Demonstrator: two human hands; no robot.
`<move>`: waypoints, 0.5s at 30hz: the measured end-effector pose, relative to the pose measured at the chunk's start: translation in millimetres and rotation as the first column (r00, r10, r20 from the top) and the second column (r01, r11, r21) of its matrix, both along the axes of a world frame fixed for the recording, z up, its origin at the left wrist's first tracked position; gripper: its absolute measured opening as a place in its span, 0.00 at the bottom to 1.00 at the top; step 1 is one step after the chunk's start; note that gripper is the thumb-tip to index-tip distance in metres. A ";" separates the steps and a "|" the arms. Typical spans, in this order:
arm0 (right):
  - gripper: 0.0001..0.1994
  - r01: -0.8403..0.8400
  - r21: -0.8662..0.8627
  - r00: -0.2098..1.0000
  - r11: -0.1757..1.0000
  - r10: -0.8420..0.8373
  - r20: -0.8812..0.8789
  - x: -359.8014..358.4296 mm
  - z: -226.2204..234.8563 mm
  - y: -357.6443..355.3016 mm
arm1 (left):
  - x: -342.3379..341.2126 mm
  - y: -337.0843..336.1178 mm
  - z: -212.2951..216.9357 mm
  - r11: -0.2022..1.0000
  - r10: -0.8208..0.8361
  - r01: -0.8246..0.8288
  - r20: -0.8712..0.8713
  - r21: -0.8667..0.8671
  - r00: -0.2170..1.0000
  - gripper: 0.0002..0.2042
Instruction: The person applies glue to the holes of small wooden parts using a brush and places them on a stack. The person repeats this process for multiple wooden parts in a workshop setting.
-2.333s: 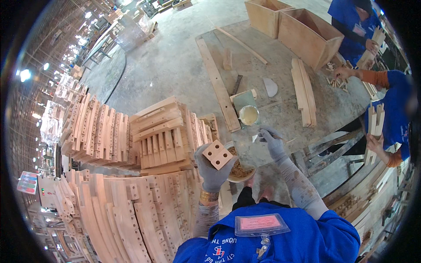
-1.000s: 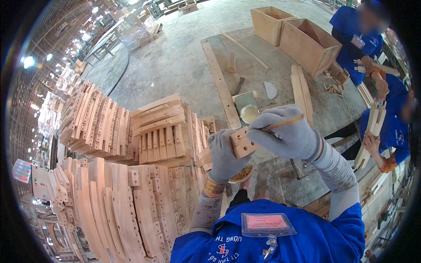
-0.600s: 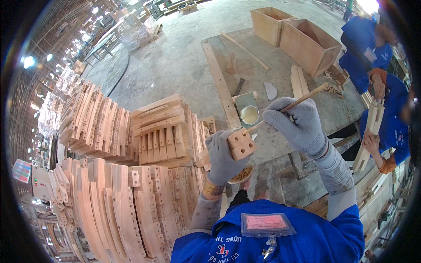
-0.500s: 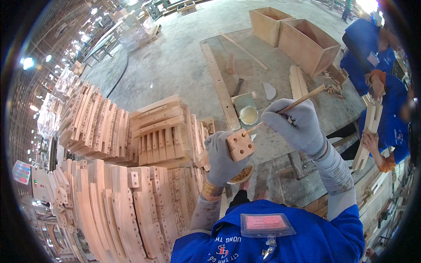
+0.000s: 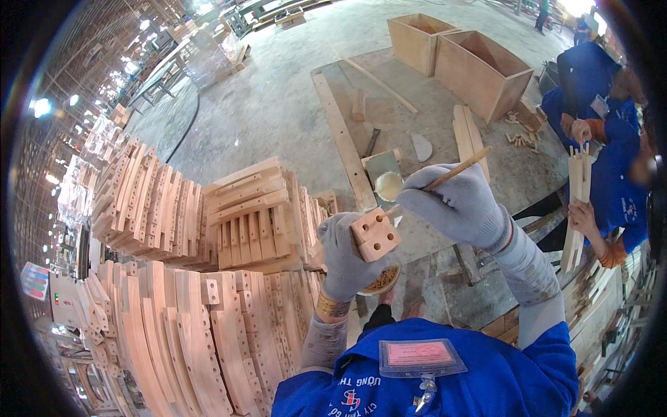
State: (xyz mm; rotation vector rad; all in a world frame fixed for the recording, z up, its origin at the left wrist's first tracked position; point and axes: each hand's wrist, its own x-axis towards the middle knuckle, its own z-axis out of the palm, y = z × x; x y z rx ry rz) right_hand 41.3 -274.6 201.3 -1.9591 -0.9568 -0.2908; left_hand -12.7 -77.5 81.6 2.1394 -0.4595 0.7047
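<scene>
Presently, item held: small wooden block, pale, squared, with round holes drilled in its upturned end; carried in the air before the chest, above the near edge of the counter; left hand, grey-gloved, wraps it from below, fingers closed round its lower sides; right hand, gloved likewise, pinches a thin wooden stick whose lower tip points at the block's holed face. Handling, as judged: block light, stiff, not fragile, dry wood against knit glove unlikely to slip; best taken by the plain side faces, leaving the holed end open; stick slender and liable to snap if levered. Adjacent: small round cup of pale paste on the counter just beyond the block; shallow bowl of short dowels under the left hand. Room: stacked wooden parts crowd close on the left; a co-worker in blue holds slats on the right; open counter lies ahead.
</scene>
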 end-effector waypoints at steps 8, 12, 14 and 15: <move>0.06 0.028 0.022 0.999 0.999 -0.027 -0.038 -4.4 -4.4 -4.0 | 1.3 2.9 5.3 0.998 0.025 -0.026 0.020 0.059 0.999 0.31; 0.05 0.083 0.251 0.966 0.964 -0.016 -0.260 -11.7 -4.9 -5.8 | 0.4 3.3 7.5 0.995 0.055 -0.060 0.058 0.081 0.997 0.31; 0.04 0.143 0.325 0.942 0.935 -0.028 -0.333 -16.9 4.4 -6.1 | -0.3 4.3 8.5 0.995 0.051 -0.056 0.062 0.084 0.997 0.32; 0.04 0.098 0.311 0.955 0.945 -0.002 -0.296 -16.1 3.5 -5.4 | -0.6 4.6 8.8 0.995 0.048 -0.054 0.064 0.089 0.997 0.32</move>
